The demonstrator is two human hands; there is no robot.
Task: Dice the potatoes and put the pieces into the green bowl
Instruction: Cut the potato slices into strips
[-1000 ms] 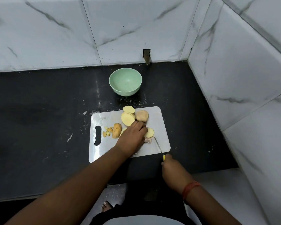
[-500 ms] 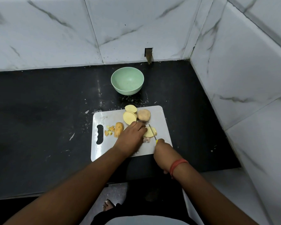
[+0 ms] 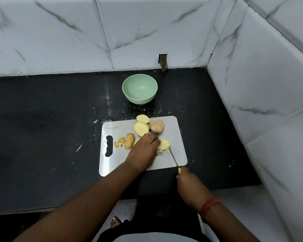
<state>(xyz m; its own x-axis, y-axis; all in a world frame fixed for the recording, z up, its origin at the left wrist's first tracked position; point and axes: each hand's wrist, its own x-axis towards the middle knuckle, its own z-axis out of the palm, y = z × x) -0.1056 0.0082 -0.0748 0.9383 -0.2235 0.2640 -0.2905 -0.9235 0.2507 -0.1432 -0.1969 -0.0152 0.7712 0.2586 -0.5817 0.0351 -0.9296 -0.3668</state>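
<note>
From my head camera: my left hand [image 3: 143, 151] lies on the white rectangular plastic cutting board [image 3: 177, 151], fingers curled down onto a pale yellow potato slice [image 3: 163, 143] and holding it in place. My right hand [image 3: 189, 186] is wrapped round the yellow handle of a thin-bladed knife [image 3: 172, 157], the tip touching that slice. Two more cut slices [image 3: 141, 128] and a brown-skinned potato half [image 3: 157, 126] sit at the board's far edge; another skin-on piece [image 3: 129, 141] and small diced bits [image 3: 119, 142] lie near the handle slot. The round pale green bowl [image 3: 140, 91] stands on the black stone counter [image 3: 51, 123], beyond the board.
</note>
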